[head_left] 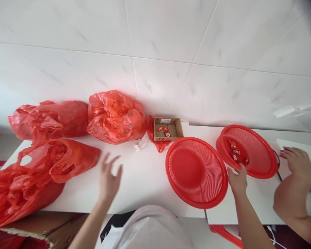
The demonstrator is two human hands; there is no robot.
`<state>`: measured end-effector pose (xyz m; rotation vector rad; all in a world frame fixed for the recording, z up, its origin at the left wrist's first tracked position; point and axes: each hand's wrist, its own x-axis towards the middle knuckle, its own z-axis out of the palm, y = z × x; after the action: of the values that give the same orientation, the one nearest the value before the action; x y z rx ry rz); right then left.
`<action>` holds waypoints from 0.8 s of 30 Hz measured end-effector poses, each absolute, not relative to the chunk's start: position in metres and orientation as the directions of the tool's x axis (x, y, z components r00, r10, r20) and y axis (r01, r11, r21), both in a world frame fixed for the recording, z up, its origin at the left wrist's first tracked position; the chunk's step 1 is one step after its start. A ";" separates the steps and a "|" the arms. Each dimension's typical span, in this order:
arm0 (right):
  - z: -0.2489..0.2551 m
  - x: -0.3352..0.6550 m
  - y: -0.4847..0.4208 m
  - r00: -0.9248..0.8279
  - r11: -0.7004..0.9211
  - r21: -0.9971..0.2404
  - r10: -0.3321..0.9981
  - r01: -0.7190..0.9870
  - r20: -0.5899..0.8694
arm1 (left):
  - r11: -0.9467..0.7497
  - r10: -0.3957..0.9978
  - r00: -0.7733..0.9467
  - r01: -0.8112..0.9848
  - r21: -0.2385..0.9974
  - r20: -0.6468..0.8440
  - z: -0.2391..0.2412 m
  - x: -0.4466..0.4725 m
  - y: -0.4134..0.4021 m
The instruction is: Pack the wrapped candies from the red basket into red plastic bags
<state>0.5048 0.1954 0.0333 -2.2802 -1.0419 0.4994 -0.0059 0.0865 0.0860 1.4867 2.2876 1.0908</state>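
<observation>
My left hand (110, 178) hovers above the white table, fingers spread and nothing in them, just right of a red plastic bag (75, 155). At the near rim of the right-hand red basket (261, 152) is my right hand (237, 178), its thumb and fingers apart. Whether its fingertips touch that rim, I cannot tell. Several small wrapped sweets (234, 149) lie inside this basket. To its left, a second red mesh basket (189, 166) has nothing in it.
Full red bags (116, 117) line the wall side at left. A small cardboard box (173, 129) holds a few wrapped pieces; crumpled tissue (142, 142) lies beside it. Another person's hand (297, 160) is at the right, near the basket's outer rim.
</observation>
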 end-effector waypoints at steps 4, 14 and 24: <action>0.054 0.442 0.178 0.553 -0.405 -0.741 0.831 0.536 -0.054 | 0.633 0.486 -0.742 0.663 0.398 0.462 0.110 -0.111 0.063; 0.101 0.168 0.129 -0.356 0.177 -0.917 0.933 0.356 0.042 | 0.444 0.882 -0.435 0.633 0.634 -0.183 0.069 -0.051 0.062; 0.062 0.094 0.097 -0.698 0.374 -0.710 0.678 0.597 -0.229 | 0.160 0.987 -0.109 0.673 0.722 -0.116 0.087 -0.032 -0.034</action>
<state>0.0937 0.0970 0.0623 -1.1731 -2.5189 1.2352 -0.0317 -0.0339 0.0872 1.5750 1.8507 0.6858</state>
